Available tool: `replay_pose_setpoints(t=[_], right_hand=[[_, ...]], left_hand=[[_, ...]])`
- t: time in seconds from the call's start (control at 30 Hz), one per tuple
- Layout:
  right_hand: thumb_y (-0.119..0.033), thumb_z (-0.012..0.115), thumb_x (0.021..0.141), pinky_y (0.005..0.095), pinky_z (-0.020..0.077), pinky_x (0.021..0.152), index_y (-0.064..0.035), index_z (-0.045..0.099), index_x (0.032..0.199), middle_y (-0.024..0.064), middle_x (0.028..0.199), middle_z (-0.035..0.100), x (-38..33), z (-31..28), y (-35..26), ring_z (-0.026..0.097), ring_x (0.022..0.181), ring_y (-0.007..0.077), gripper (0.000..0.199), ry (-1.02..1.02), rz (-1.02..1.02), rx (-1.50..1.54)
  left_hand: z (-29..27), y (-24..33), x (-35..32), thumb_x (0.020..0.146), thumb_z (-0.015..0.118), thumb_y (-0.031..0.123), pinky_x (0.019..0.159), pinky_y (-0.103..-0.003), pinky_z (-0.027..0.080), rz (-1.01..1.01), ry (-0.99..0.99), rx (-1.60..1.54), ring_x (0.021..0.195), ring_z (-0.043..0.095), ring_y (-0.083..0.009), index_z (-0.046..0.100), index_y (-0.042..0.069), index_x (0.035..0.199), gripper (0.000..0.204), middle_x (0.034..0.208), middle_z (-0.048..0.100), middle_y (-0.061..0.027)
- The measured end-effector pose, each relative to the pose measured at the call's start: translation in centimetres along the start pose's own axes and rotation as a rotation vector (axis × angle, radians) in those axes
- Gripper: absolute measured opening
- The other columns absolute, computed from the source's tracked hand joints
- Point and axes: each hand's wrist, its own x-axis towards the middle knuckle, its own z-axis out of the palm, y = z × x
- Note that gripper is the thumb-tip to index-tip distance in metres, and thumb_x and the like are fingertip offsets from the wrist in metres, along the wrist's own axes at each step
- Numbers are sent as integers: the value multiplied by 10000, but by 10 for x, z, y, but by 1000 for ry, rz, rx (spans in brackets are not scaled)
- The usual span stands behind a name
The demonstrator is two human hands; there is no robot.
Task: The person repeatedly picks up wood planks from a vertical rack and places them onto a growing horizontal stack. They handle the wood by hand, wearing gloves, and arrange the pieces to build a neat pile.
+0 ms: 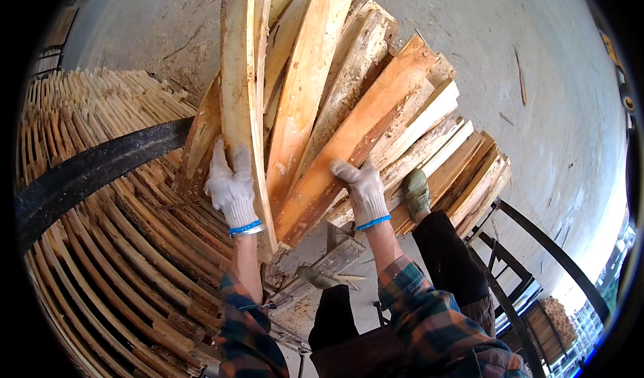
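Observation:
Both my hands wear white knit gloves with blue cuffs. My left hand [233, 187] grips the left edge of a long pale wooden plank [239, 76], thumb on its upper face and fingers along its side. My right hand [365, 187] grips the right edge of a wide orange-brown plank [379, 106], its thumb lying on top; the other fingertips are partly hidden. Between these two lies another light plank [308, 83] with a rough bark edge. More rough planks [429, 120] fan out in a heap beneath and to the right.
On the left spread long rows of narrow wood strips [134, 237], crossed by a dark metal bar [100, 163]. My green shoe [416, 191] rests against the plank heap; my other shoe [315, 277] is lower. A black metal frame [537, 237] stands at right. Wood scraps litter the concrete floor [557, 110].

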Motion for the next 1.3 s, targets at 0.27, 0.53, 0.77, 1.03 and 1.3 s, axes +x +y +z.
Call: replay_pose_setpoints(t=[0.27,0.53,0.77,1.03,1.3], right_hand=[[-75,765,785,343,543,848,32,559,1222,114,1015,684,-35,-28,-74,654,925,196,495,-384,-80,272],[-213,745,856,307,496,861,64,548,1270,127,1090,679,-19,5,-3,620,965,180,535,16,-19,272],[-306,746,830,310,494,817,45,576,1226,125,1062,660,-12,5,8,610,924,181,556,-167,35,314],[-442,799,759,325,510,851,103,531,1239,125,1078,641,-7,-47,4,627,939,208,774,-426,93,422],[-486,726,824,312,535,662,101,642,1046,107,855,684,-10,-51,0,641,748,149,633,-329,-6,-28]], left_hand=[[13,27,-111,820,757,359,940,-397,507,-231,35,-303,1121,612,-354,495,-70,1345,726,1261,584,-279],[-23,0,-124,836,759,261,958,-364,500,-491,164,-451,1227,534,-289,455,-60,1385,705,1360,515,-229],[-21,-13,-116,816,706,548,1081,-483,385,-242,23,62,1297,454,-428,325,-58,1452,957,1455,391,-291],[2,25,-191,836,604,646,1065,-476,392,-280,-390,-211,1321,420,-437,313,-32,1462,967,1434,398,-310],[18,30,-131,792,708,518,921,-500,504,-236,-333,-4,1161,551,-451,440,20,1387,821,1298,492,-304]])
